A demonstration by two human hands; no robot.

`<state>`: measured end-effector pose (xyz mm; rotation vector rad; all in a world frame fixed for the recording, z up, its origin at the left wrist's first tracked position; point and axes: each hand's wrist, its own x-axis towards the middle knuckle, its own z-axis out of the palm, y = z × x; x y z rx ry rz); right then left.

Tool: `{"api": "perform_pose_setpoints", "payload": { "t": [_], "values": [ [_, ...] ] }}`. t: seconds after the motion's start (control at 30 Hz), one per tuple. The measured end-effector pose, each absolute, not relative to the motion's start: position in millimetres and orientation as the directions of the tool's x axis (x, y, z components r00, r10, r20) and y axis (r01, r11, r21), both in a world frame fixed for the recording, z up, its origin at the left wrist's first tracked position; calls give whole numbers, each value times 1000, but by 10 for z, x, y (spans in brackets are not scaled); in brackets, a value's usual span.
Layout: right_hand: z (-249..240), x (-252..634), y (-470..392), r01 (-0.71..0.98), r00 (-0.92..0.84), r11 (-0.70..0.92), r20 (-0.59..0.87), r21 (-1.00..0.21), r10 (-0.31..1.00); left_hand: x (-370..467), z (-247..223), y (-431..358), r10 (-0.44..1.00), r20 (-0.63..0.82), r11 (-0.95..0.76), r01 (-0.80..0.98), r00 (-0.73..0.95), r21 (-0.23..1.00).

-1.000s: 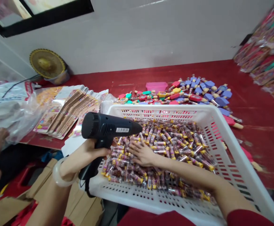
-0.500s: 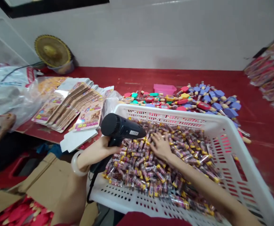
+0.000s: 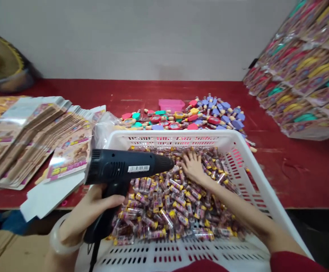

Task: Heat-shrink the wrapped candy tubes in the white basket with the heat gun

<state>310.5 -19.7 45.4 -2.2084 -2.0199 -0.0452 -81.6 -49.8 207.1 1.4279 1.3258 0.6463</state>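
A dark red tabletop [image 3: 294,166] meets a pale grey wall [image 3: 142,34] beyond both hands. The left hand [image 3: 92,209] grips the handle of a black plastic heat gun [image 3: 125,170], whose white barcode sticker is too small to read. The right hand [image 3: 192,166] lies flat, fingers spread, on small clear-wrapped tubes [image 3: 170,204] inside a white slotted plastic basket [image 3: 178,138]. Printed cardboard sleeves [image 3: 31,136] lie left of the left hand.

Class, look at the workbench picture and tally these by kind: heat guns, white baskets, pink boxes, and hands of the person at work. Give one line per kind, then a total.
Heat gun: 1, gripped by the left hand
White basket: 1
Pink box: 1
Hands: 2, the right hand lying flat on the wrapped sweets
Total: 5
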Motion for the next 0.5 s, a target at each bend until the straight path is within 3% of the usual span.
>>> {"api": "perform_pose_setpoints", "payload": {
  "t": [0.1, 0.17, 0.3, 0.37, 0.5],
  "values": [
    [454, 3065, -222, 958, 280, -273, 79, -90, 957, -827, 2054, -496, 919, -306, 212, 342, 250, 915],
    [433, 2827, -403, 950, 294, -292, 8, -108, 956, -826, 2060, -499, 915, -321, 237, 315, 246, 919],
    [600, 2534, -792, 977, -3, -22, -115, -213, 993, -803, 2073, -517, 912, -349, 292, 257, 214, 921],
    [805, 2760, -849, 973, -31, 4, -113, -231, 993, -798, 2065, -515, 907, -358, 304, 242, 222, 921],
    [1174, 3681, -657, 923, 338, -346, -75, -171, 938, -819, 2030, -469, 897, -313, 227, 283, 312, 932]
  ]
}}
